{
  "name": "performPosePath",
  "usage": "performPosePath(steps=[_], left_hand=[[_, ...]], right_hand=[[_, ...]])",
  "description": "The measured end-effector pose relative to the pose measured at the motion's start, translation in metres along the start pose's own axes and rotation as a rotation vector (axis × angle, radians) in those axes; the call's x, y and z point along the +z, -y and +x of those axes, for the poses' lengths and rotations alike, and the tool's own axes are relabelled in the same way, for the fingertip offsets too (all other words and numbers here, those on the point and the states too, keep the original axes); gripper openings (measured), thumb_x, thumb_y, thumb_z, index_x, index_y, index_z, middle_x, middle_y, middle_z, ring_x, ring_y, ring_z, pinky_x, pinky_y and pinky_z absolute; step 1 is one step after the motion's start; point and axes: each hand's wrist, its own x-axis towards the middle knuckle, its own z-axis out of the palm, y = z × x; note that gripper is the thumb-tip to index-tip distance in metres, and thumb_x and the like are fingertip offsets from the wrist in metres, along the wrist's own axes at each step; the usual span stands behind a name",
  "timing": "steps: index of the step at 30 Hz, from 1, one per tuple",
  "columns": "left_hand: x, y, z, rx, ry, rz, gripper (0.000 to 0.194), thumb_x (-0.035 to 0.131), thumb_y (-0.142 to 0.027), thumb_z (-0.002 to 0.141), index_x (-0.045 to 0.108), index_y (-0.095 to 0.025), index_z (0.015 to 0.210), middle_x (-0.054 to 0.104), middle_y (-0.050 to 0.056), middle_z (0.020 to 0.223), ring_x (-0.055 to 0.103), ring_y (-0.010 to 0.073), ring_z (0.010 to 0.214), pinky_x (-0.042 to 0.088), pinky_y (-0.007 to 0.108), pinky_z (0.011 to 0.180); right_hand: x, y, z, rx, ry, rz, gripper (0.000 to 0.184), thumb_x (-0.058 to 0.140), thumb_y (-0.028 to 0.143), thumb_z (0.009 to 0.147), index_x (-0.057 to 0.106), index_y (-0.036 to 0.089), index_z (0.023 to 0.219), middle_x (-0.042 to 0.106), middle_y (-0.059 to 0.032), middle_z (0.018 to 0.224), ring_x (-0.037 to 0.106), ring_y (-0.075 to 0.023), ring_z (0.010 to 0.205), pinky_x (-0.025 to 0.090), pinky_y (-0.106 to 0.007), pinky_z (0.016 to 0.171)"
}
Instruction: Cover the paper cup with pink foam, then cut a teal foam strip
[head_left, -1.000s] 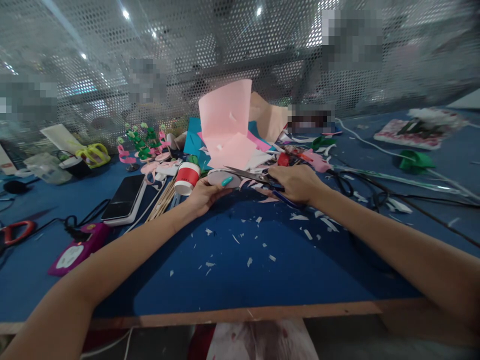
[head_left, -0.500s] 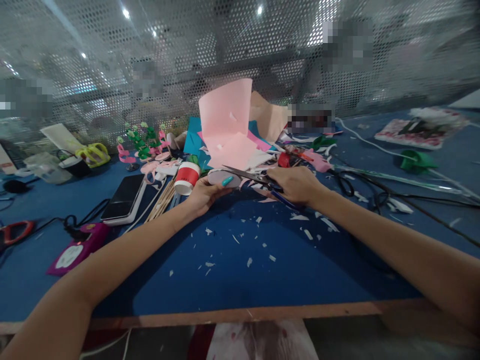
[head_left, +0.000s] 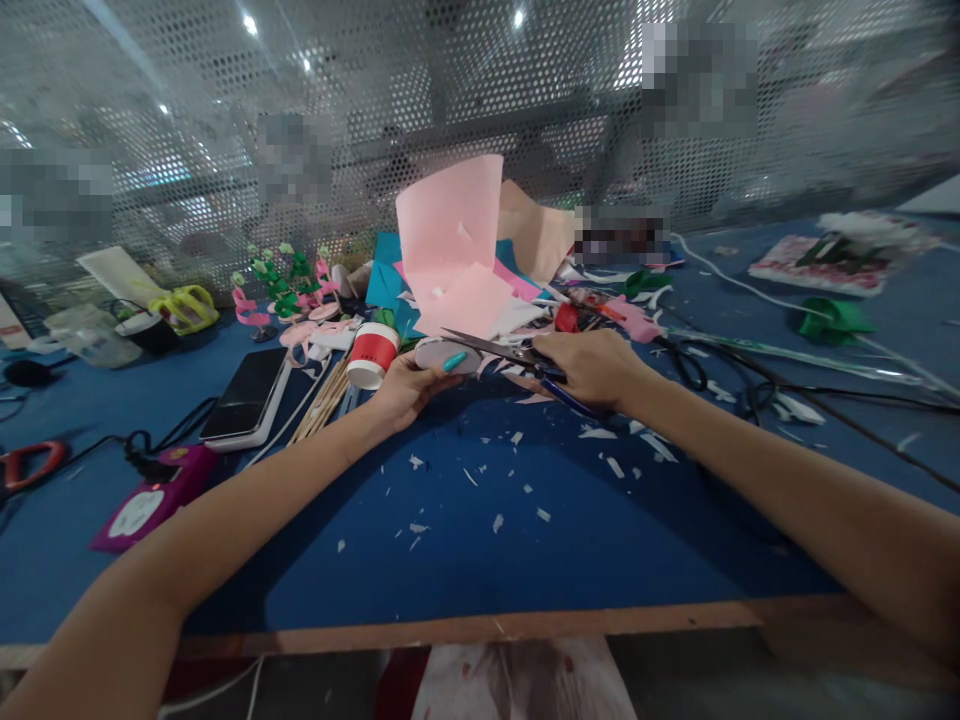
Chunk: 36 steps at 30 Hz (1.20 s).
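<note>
On the left, we see a purple plastic box [head_left: 161, 507] and a flat black-and-white gadget [head_left: 244, 395] on the blue table [head_left: 450, 575]. Next comes a red-and-white paper cup [head_left: 373, 350]. In the middle, our left hand [head_left: 411, 392] pinches a round pale disc [head_left: 433, 353] between thumb and fingers. Blue-handled metal scissors [head_left: 504, 351] touch or nearly touch its right edge; our right hand [head_left: 594, 368] curls its fingers around the handles.

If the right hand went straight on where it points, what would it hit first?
Probably the pale round piece in the left hand; the scissors in the right hand point towards it, though depth is unclear.
</note>
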Motion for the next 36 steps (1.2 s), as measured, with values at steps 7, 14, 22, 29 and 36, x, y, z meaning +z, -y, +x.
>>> performPosePath(steps=[7,14,22,29,36], left_hand=[[0.0,0.001,0.001,0.007,0.007,0.015,0.019,0.071,-0.003,0.054,0.068,-0.013,0.07,0.07,0.002,0.072,0.067,0.0169,0.07,0.054,0.031,0.072],[-0.002,0.002,0.001,0.008,0.034,0.012,0.023,0.075,-0.006,0.049,0.067,-0.013,0.07,0.07,0.001,0.07,0.066,0.0157,0.068,0.054,0.027,0.068],[-0.001,0.001,0.0,0.003,0.008,0.042,0.017,0.07,-0.005,0.057,0.066,-0.013,0.071,0.07,0.003,0.073,0.066,0.0166,0.072,0.053,0.034,0.078],[0.001,0.0,0.0,0.007,0.025,0.016,0.019,0.075,-0.006,0.052,0.067,-0.012,0.069,0.07,0.002,0.069,0.065,0.0149,0.066,0.055,0.027,0.065],[0.003,0.0,-0.002,0.022,0.063,0.009,0.027,0.081,-0.012,0.043,0.067,-0.013,0.066,0.069,0.001,0.066,0.065,0.0146,0.062,0.053,0.024,0.058]], right_hand=[[-0.001,0.001,-0.001,0.011,0.027,0.024,0.043,0.036,0.053,0.082,0.057,0.016,0.083,0.068,-0.0132,0.079,0.06,-0.0226,0.066,0.028,-0.029,0.05],[-0.001,0.0,0.0,0.007,0.02,-0.003,0.042,0.037,0.053,0.081,0.057,0.016,0.083,0.068,-0.0115,0.078,0.06,-0.0212,0.064,0.026,-0.027,0.049],[-0.004,0.001,0.001,0.02,0.047,-0.036,0.044,0.035,0.053,0.081,0.059,0.017,0.085,0.069,-0.0119,0.076,0.06,-0.0225,0.062,0.026,-0.029,0.049],[-0.007,0.002,0.001,0.044,0.063,-0.071,0.047,0.033,0.052,0.082,0.06,0.015,0.091,0.069,-0.0155,0.076,0.059,-0.0268,0.06,0.024,-0.031,0.048],[-0.01,-0.009,0.001,0.118,0.047,-0.035,0.046,0.032,0.051,0.082,0.058,0.013,0.092,0.067,-0.0176,0.082,0.061,-0.0294,0.07,0.027,-0.031,0.05]])
